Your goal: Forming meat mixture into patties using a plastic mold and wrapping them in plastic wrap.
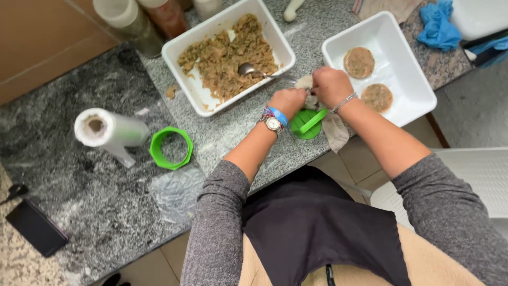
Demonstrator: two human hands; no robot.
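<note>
My left hand [288,100] and my right hand [330,86] meet over a grey cloth [334,131] at the counter's front edge, both gripping the cloth. Under them lies a green round press piece [307,123] with a flat handle. A spoon [253,70] rests in a white tray [180,50] of brownish minced mixture just behind my left hand. A second white tray [410,79] to the right holds two formed round patties [359,62].
A green ring mould [170,148] and a roll of clear plastic film [108,130] sit on the granite counter [90,180] at left, with a sheet of film in front. Jars stand at the back; a blue cloth [438,25] lies far right. A dark phone [36,228] lies at lower left.
</note>
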